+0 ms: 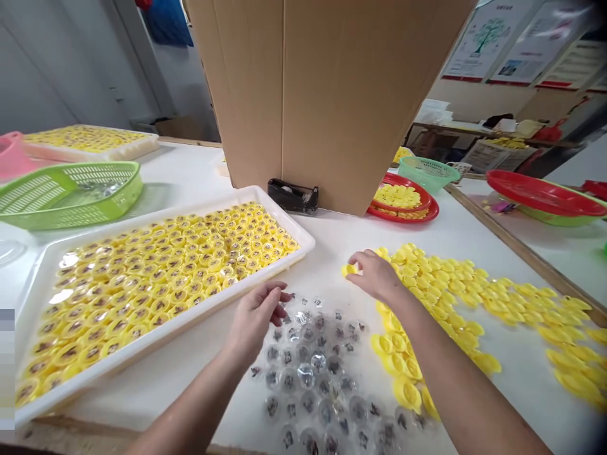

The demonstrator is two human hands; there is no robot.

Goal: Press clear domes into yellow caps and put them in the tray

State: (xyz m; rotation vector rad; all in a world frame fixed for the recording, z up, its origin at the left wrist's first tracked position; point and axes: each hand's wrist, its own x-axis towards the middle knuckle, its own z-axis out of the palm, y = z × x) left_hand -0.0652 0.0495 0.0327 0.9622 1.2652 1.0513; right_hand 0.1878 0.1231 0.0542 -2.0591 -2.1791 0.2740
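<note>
White table [322, 253], yellow cap [348, 270] half-hidden by right fingers [361, 260]

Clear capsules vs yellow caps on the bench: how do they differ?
The clear capsules are see-through with dark bits inside; the yellow caps are opaque. The capsules lie spaced apart near the left hand; the caps crowd in overlapping bands by the right hand. Both are small, round, plastic-looking and loose on the white table.

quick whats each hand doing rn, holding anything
left hand: open, nothing visible in it, over the clear capsules
right hand: closed, holding a yellow cap
</note>
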